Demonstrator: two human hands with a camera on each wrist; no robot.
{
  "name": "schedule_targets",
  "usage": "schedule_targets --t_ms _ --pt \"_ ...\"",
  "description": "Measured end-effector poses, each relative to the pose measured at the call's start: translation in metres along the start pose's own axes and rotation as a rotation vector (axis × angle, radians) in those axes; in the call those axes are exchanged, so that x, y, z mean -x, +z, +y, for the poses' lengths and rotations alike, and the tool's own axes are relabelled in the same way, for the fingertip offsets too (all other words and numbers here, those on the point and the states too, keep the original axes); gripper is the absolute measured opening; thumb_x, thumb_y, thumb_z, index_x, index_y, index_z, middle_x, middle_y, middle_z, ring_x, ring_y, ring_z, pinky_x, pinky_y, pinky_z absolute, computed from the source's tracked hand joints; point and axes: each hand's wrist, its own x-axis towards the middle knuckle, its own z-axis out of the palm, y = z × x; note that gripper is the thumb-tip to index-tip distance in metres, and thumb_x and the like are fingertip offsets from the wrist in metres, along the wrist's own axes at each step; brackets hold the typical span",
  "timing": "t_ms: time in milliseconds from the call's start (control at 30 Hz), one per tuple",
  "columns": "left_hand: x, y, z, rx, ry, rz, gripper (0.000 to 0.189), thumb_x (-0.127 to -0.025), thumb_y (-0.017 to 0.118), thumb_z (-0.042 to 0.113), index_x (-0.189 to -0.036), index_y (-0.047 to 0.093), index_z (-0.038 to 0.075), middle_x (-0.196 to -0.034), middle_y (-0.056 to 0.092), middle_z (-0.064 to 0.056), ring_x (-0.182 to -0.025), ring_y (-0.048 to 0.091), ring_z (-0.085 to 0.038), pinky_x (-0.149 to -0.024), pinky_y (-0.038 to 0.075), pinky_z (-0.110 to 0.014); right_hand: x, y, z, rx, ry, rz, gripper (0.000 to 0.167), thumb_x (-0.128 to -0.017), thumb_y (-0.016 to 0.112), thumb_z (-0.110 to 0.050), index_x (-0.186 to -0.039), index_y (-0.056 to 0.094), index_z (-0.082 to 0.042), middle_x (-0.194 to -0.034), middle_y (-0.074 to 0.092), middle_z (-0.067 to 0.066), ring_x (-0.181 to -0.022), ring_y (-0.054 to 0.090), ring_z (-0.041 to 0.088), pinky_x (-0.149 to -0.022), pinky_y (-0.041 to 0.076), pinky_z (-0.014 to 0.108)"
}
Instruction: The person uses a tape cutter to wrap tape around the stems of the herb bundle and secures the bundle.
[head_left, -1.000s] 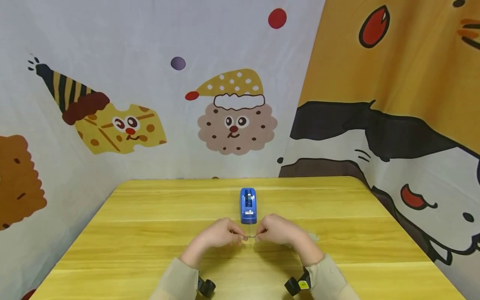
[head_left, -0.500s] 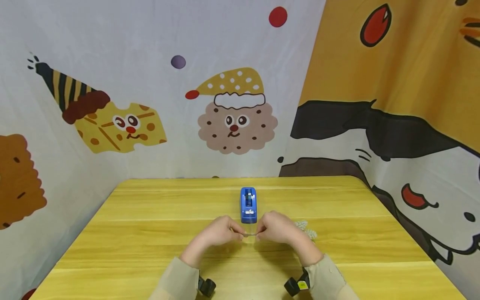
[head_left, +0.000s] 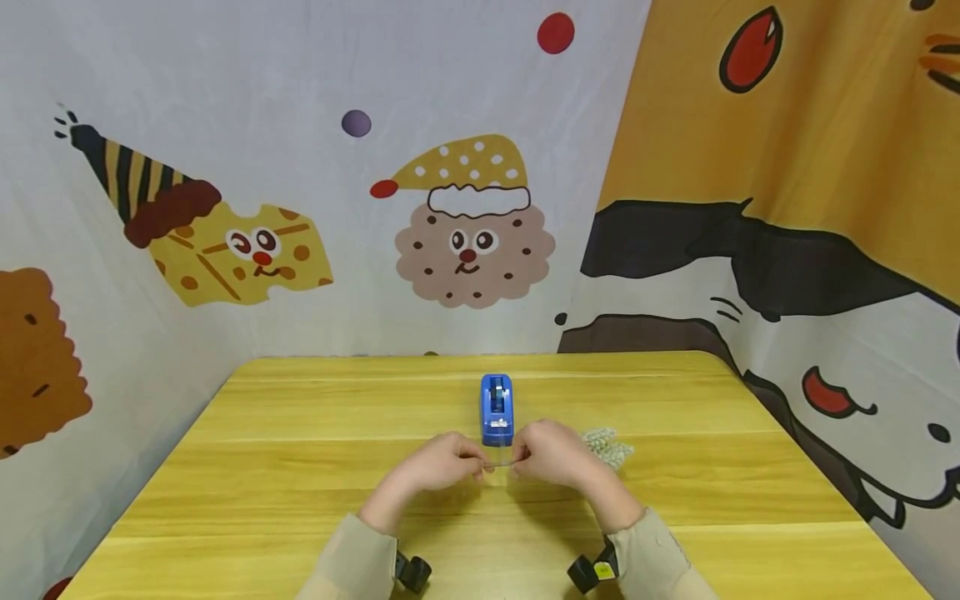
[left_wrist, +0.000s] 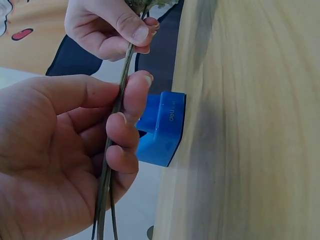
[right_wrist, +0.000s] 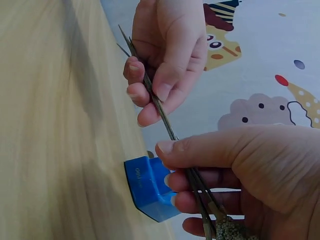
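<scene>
Stems, pinched by my left hand and right hand; dispenser near, on the table.

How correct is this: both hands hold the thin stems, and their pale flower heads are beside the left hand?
Wrong side: the pale flower heads are beside the right hand, not the left hand, as the head view shows. The rest holds.

Head: from above, facing forward and down; farthest back, covering most of the yellow wood-grain surface and cartoon-print cloth behind.
Left wrist: close to the bare left grip, turned sideways, looking toward the bare right grip.
Right wrist: equally near, looking toward the left grip.
Shared: 3 views include both grips and the blue plastic tape dispenser.
</scene>
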Motion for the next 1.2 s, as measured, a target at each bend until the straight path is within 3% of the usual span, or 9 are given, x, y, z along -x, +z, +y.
schedule_targets --t_ms 233,400,600,867,1033,1200 --pt "0.001 0.001 0.002 -0.018 0.012 0.017 0.02 -0.092 0.057 0.003 -0.099 0.076 0.004 -0.091 0.072 -0.006 -0.058 0.041 -0.01 -0.052 0.035 -0.023 0.002 -0.007 0.001 -0.075 -0.008 -0.053 0.002 -0.08 0.078 -0.016 -0.08 0.076 -0.015 -0.072 0.063 -0.014 -0.063 0.055 0.004 -0.061 0.049 0.027" --pt "0.0 0.003 0.002 -0.046 0.001 0.03 0.02 -0.09 0.06 0.001 -0.099 0.077 0.007 -0.089 0.073 -0.003 -0.07 0.054 -0.011 -0.061 0.042 -0.026 0.003 -0.01 0.004 -0.072 -0.026 -0.078 0.008 -0.085 0.072 -0.015 -0.087 0.078 -0.01 -0.075 0.064 -0.012 -0.062 0.053 0.005 -0.06 0.048 0.026" --pt "-0.001 0.004 0.001 -0.057 -0.008 0.046 0.018 -0.089 0.062 0.002 -0.097 0.078 0.008 -0.096 0.073 0.001 -0.074 0.054 -0.01 -0.062 0.043 -0.025 0.002 -0.009 0.005 -0.043 -0.023 -0.078 0.009 -0.086 0.071 -0.015 -0.086 0.078 -0.01 -0.078 0.066 -0.009 -0.064 0.054 0.004 -0.061 0.049 0.026" --pt "-0.003 0.005 -0.002 -0.067 -0.006 0.078 0.016 -0.086 0.069 0.006 -0.098 0.078 0.01 -0.095 0.073 -0.002 -0.065 0.05 -0.01 -0.055 0.039 -0.025 0.002 -0.007 0.005 -0.04 -0.008 -0.06 0.005 -0.084 0.074 -0.013 -0.08 0.077 -0.011 -0.075 0.067 -0.01 -0.065 0.057 0.003 -0.063 0.051 0.026" --pt "-0.002 0.005 -0.002 -0.088 -0.012 0.102 0.016 -0.085 0.07 0.008 -0.097 0.079 0.013 -0.097 0.073 0.001 -0.079 0.059 -0.009 -0.064 0.046 -0.028 0.001 -0.004 0.004 -0.026 -0.003 -0.029 0.004 -0.082 0.076 -0.012 -0.078 0.075 -0.012 -0.072 0.066 -0.011 -0.064 0.056 0.004 -0.062 0.05 0.026" --pt "-0.002 0.005 -0.002 -0.069 -0.043 0.118 0.017 -0.087 0.067 0.01 -0.098 0.078 0.014 -0.093 0.072 0.002 -0.055 0.047 -0.007 -0.048 0.038 -0.024 0.0 0.0 0.003 -0.008 0.017 -0.004 0.008 -0.081 0.077 -0.013 -0.075 0.073 -0.016 -0.068 0.061 -0.013 -0.06 0.052 0.005 -0.059 0.048 0.026"
